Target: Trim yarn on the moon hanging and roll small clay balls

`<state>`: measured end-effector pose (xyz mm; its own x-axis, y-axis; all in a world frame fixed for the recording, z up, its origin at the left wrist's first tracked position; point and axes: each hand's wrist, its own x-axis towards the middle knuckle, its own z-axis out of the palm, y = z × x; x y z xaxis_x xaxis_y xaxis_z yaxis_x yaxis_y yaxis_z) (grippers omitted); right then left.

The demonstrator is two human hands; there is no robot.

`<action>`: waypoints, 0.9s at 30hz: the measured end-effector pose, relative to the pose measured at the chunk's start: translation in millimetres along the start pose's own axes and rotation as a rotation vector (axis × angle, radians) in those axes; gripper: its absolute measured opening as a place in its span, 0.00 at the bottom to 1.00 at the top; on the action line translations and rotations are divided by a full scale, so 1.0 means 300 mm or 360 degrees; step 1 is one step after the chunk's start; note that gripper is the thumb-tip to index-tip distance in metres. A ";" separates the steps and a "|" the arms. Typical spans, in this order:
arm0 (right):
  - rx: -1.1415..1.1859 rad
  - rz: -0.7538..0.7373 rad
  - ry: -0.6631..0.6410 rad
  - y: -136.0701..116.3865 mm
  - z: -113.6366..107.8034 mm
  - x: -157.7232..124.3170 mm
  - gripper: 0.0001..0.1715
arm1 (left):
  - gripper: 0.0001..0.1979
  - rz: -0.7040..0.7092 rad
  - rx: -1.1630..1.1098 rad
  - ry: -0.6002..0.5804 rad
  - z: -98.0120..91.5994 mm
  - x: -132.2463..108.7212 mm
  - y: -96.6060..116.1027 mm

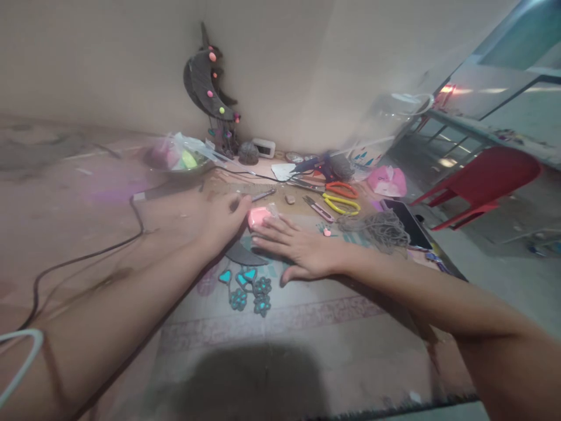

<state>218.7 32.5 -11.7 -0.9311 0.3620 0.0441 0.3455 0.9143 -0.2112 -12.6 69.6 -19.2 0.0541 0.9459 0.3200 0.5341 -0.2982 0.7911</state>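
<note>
My left hand (pixel 224 215) is curled beside a bright pink packet (pixel 258 217), with its thumb close to the packet's left edge. Just past that thumb a slim dark pen-like stick (pixel 265 195) sticks out; whether the fingers grip it is hidden. Palm down, my right hand (pixel 302 245) lies with fingers stretched out, the tips at the packet's lower right side. Below both hands is a dark grey crescent moon (pixel 248 255), partly covered. Turquoise hearts (pixel 225 276) and grey yarn flowers (pixel 239 300) with turquoise dots lie under the crescent.
Orange-handled scissors (pixel 342 189), yellow-handled scissors (pixel 342 204), thread snips (pixel 319 209) and grey yarn (pixel 385 229) lie to the right. A phone (pixel 407 225) rests near the right edge. Behind are a glue gun (pixel 315 166), a bowl (pixel 169 166) and a hanging moon (pixel 201 82). A black cable (pixel 83 257) crosses the left.
</note>
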 end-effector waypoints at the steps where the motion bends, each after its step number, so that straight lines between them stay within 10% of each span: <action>1: 0.0002 0.0041 -0.0031 0.009 -0.008 -0.034 0.51 | 0.19 0.0011 -0.0007 0.0003 0.002 0.001 -0.001; 6: 0.0036 0.0047 -0.0103 -0.105 -0.006 -0.136 0.51 | 0.19 0.0061 -0.0005 -0.0035 0.014 0.005 0.005; 13: -0.0020 -0.0159 0.0004 -0.075 0.015 0.066 0.46 | 0.19 0.0010 -0.0009 -0.0048 0.002 -0.004 0.000; 17: 0.0042 0.0057 -0.0046 0.006 -0.010 -0.045 0.50 | 0.19 0.0021 -0.0009 -0.0038 0.004 0.000 -0.005; 21: 0.0073 0.0077 -0.0104 -0.092 -0.003 -0.152 0.50 | 0.19 0.0058 -0.0021 -0.0075 0.021 0.007 -0.001; 27: -0.0005 -0.0316 -0.0004 -0.167 0.027 0.062 0.44 | 0.19 0.0027 0.0021 -0.0043 0.015 0.006 -0.004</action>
<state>183.0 -8.1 -8.1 -0.9813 0.1738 0.0822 0.1551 0.9683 -0.1956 -9.3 72.2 -21.9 0.0861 0.9438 0.3190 0.5440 -0.3128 0.7786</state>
